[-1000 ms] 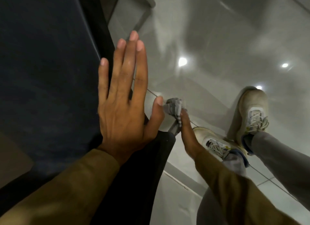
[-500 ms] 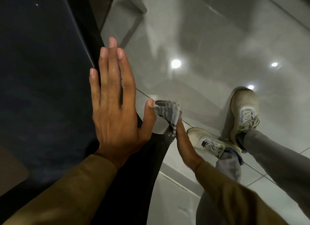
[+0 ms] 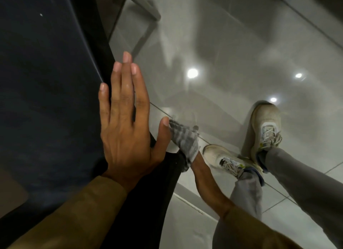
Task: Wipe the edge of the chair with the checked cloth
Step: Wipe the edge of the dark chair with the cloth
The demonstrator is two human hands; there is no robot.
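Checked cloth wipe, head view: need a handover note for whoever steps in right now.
Left hand: open, flat on the chair at its right edge, bracing.
Right hand: mostly hidden behind the checked cloth, pressing it against the chair's dark edge just below the left thumb.
Done: cloth is on the edge; how much is wiped cannot be told.
Left: run the cloth along the rest of the edge.

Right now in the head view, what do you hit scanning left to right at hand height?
Dark navy chair seat → left hand flat on the chair's black edge → grey checked cloth in the right hand's grip → nearer off-white sneaker → farther off-white sneaker on glossy grey floor tiles.
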